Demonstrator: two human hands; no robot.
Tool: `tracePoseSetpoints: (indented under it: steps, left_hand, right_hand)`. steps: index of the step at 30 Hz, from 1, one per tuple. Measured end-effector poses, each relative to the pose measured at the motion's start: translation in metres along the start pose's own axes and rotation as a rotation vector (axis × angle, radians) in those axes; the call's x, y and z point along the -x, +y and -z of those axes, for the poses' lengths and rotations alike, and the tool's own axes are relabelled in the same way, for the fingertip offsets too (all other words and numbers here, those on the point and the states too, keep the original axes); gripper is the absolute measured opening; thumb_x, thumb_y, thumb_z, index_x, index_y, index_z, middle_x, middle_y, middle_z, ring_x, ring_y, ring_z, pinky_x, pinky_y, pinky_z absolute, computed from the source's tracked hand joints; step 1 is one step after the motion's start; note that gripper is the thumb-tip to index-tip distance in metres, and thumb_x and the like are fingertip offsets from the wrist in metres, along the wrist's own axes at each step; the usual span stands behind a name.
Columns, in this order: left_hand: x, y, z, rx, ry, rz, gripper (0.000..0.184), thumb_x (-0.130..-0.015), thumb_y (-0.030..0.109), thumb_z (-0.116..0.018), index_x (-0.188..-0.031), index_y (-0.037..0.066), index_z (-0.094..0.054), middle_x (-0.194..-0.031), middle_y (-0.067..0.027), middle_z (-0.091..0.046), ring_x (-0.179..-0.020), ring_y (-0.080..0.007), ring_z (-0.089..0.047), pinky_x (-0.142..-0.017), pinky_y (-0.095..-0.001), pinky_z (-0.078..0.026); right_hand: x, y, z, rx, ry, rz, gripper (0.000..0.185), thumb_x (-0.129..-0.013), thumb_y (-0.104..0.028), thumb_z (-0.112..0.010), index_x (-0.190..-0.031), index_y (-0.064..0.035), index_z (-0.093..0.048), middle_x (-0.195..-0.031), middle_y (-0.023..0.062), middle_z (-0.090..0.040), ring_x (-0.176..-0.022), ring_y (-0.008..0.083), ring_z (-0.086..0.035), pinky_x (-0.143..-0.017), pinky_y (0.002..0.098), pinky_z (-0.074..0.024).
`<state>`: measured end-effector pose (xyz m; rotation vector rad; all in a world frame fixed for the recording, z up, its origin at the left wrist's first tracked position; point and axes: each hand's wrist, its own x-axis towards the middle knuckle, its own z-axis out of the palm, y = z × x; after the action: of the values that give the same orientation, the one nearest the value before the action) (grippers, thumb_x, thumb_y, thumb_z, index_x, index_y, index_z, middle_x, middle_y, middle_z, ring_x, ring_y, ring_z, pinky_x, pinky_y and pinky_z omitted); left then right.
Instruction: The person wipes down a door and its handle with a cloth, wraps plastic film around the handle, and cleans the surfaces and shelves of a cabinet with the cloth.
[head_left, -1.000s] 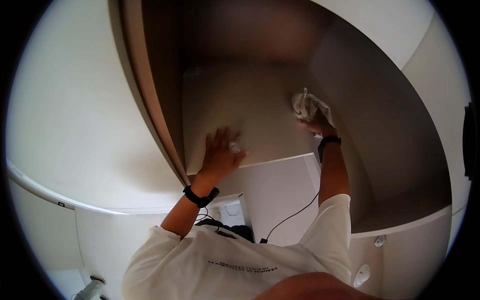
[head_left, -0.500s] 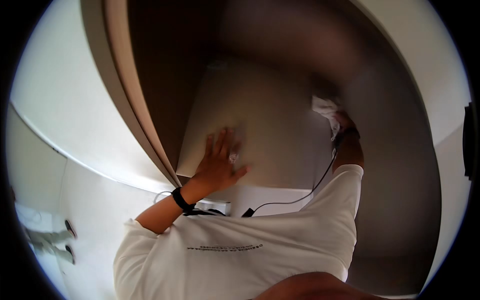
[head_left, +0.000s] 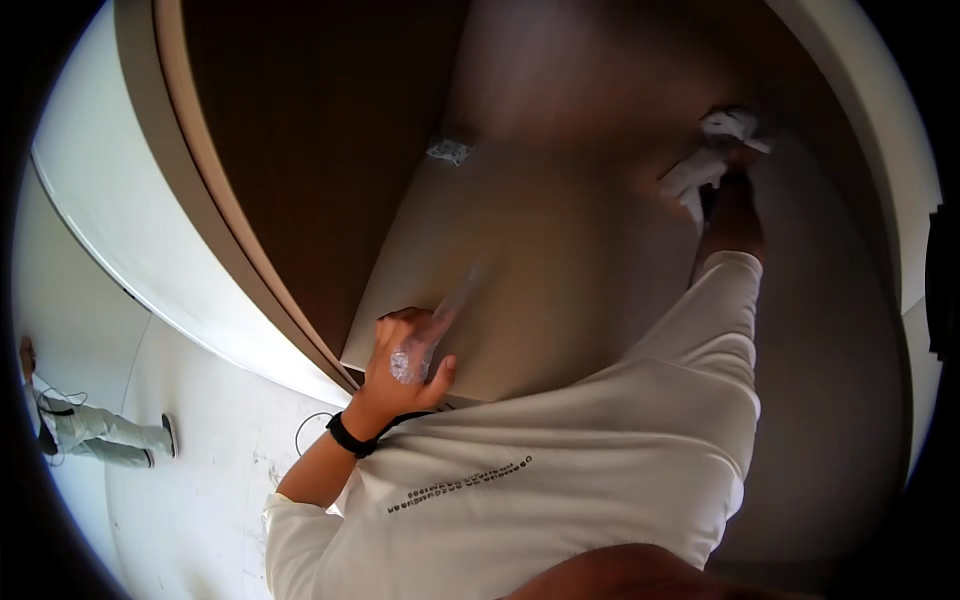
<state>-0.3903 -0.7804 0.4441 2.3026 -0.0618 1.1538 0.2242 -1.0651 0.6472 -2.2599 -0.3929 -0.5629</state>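
In the dim cabinet at upper right, my right hand point(head_left: 740, 155) is closed on a crumpled white cloth point(head_left: 692, 175). The cloth bunches out on both sides of the fingers, close to the inner wall. My left hand point(head_left: 400, 355) rests near the close left corner of the light brown shelf panel point(head_left: 510, 300), its thumb apart and its fingers partly bent. A clear, shiny patch point(head_left: 408, 365) shows over the back of that hand; whether it is plastic or glare I cannot make out.
A small crumpled clear wrapper point(head_left: 450, 150) lies at the panel's far left corner. Dark brown side wall point(head_left: 310, 130) rises at left, with a pale outer edge beside it. Another person's legs point(head_left: 110, 435) show at lower left on the light floor.
My right hand has carried the cloth farther up and right, deeper into the cabinet. My left hand has drawn back toward me, its fingers more bent. The view has shifted.
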Motion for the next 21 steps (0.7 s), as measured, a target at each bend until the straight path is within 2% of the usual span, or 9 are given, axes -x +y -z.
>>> tracePoseSetpoints:
  steps: [5, 11, 14, 17, 20, 21]
  left_hand:
    - [-0.014, 0.015, 0.002, 0.012, 0.005, 0.022, 0.043, -0.078, 0.017, -0.069, -0.119, 0.004, -0.062, -0.107, -0.0143, -0.058, -0.099, -0.0334, -0.054, -0.088, -0.0434, -0.042]
    - [-0.014, 0.013, -0.001, -0.02, 0.043, 0.021, 0.041, -0.078, 0.01, -0.069, -0.118, 0.004, -0.061, -0.109, -0.0151, -0.059, -0.102, -0.0348, -0.054, -0.088, -0.0441, -0.043]
    - [-0.018, 0.016, -0.001, -0.048, 0.054, 0.04, 0.041, -0.078, 0.01, -0.068, -0.117, 0.004, -0.061, -0.109, -0.0153, -0.06, -0.102, -0.0352, -0.055, -0.087, -0.0443, -0.042]
    - [-0.019, 0.02, -0.006, -0.077, 0.09, 0.036, 0.04, -0.078, 0.01, -0.067, -0.117, 0.004, -0.061, -0.11, -0.0157, -0.06, -0.102, -0.0354, -0.055, -0.086, -0.0442, -0.042]
    - [-0.023, 0.024, -0.003, -0.117, 0.069, 0.021, 0.039, -0.078, 0.01, -0.067, -0.117, 0.003, -0.061, -0.111, -0.016, -0.06, -0.101, -0.035, -0.055, -0.086, -0.0437, -0.042]
    - [-0.021, 0.024, -0.003, -0.108, 0.026, 0.037, 0.041, -0.082, 0.01, -0.065, -0.121, 0.001, -0.057, -0.111, -0.0208, -0.058, -0.102, -0.0395, -0.053, -0.089, -0.0473, -0.042]
  right_hand:
    - [0.021, -0.005, -0.06, -0.007, 0.01, -0.021, 0.085, -0.085, -0.041, -0.067, -0.147, 0.0052, -0.032, -0.149, 0.0221, -0.04, -0.137, 0.0344, -0.041, -0.113, 0.0388, -0.0331]
    - [0.002, 0.0, -0.027, -0.083, 0.073, 0.012, 0.084, -0.087, -0.041, -0.065, -0.146, 0.0082, -0.031, -0.15, 0.0247, -0.038, -0.137, 0.0366, -0.041, -0.114, 0.0391, -0.0326]
    - [-0.026, -0.006, 0.007, -0.176, 0.16, 0.021, 0.084, -0.088, -0.041, -0.064, -0.146, 0.0097, -0.031, -0.15, 0.0261, -0.038, -0.137, 0.0378, -0.041, -0.114, 0.0392, -0.0323]
    - [-0.051, -0.02, 0.011, -0.279, 0.211, 0.011, 0.084, -0.089, -0.041, -0.063, -0.145, 0.0112, -0.03, -0.15, 0.0274, -0.037, -0.137, 0.0389, -0.041, -0.114, 0.0393, -0.032]
    - [-0.065, -0.046, -0.038, -0.414, 0.184, 0.013, 0.084, -0.089, -0.041, -0.062, -0.145, 0.0127, -0.03, -0.151, 0.0287, -0.036, -0.137, 0.04, -0.041, -0.115, 0.0394, -0.0317]
    - [-0.061, -0.06, -0.062, -0.472, 0.18, -0.002, 0.084, -0.09, -0.041, -0.062, -0.145, 0.0132, -0.03, -0.151, 0.0291, -0.036, -0.137, 0.0404, -0.041, -0.115, 0.0394, -0.0316]
